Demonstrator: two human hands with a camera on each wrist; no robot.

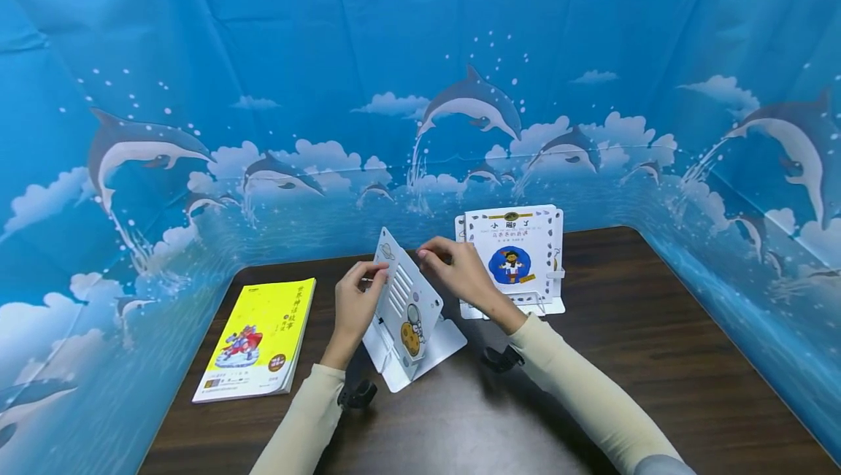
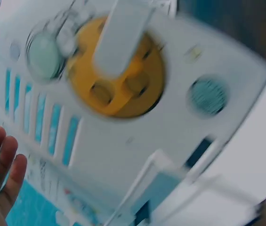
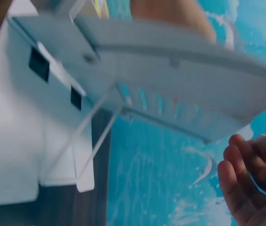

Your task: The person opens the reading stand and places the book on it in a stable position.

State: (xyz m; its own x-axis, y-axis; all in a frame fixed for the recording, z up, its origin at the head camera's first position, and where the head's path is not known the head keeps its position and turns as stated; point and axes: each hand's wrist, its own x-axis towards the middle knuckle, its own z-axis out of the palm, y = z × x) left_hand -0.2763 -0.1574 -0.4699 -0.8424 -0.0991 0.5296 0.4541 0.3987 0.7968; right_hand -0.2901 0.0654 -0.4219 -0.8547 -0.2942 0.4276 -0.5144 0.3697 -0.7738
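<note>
A white metal book stand (image 1: 401, 300) with cartoon planet prints and slots stands tilted on the table, its panel raised from its base plate (image 2: 264, 150). My left hand (image 1: 355, 303) is at the panel's left edge, thumb and index finger pinching it. Just off the opposite edge, my right hand (image 1: 460, 271) hovers with loosely bent fingers and nothing visibly held. The right wrist view shows the stand's back (image 3: 180, 80) with thin wire supports (image 3: 100, 136) running to the base, and the right fingers (image 3: 238, 188) below the panel's corner.
Left of the stand lies a thick yellow-covered book (image 1: 259, 336). Behind my right hand, a second white stand (image 1: 558, 307) bears an upright white picture book (image 1: 479, 241). A blue dolphin-print sheet (image 1: 328, 132) surrounds the dark wooden table (image 1: 657, 358).
</note>
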